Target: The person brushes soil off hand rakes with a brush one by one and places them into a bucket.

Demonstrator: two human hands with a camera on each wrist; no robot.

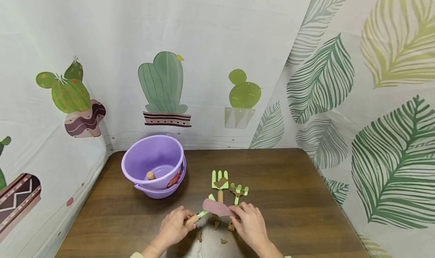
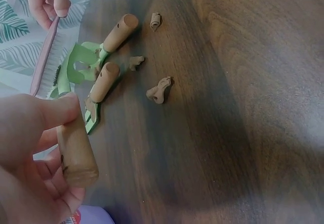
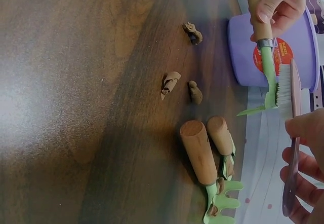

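Note:
My left hand (image 1: pixel 175 224) grips the wooden handle of a small garden hoe (image 3: pixel 259 25). Its green head is bent to one side and points away from the hand. In my right hand (image 1: pixel 249 222) is a pink brush (image 1: pixel 216 207), pinched by its handle between thumb and fingers. Its white bristles (image 3: pixel 285 89) lie against the hoe's green head in the right wrist view. From above, the brush hides much of that head. Beyond the hands, a green hand fork (image 1: pixel 219 175) and a small green rake (image 1: pixel 236 200) lie on the table, both with brown lumps on their heads.
Several brown clay-like lumps (image 2: pixel 160 89) lie on the wooden table (image 1: pixel 289 197) near the hands. At the back left stands a purple bucket (image 1: pixel 139 156), apparently nested in another, with a wooden handle end (image 1: pixel 150 175) inside. A printed curtain (image 1: pixel 210 42) hangs behind.

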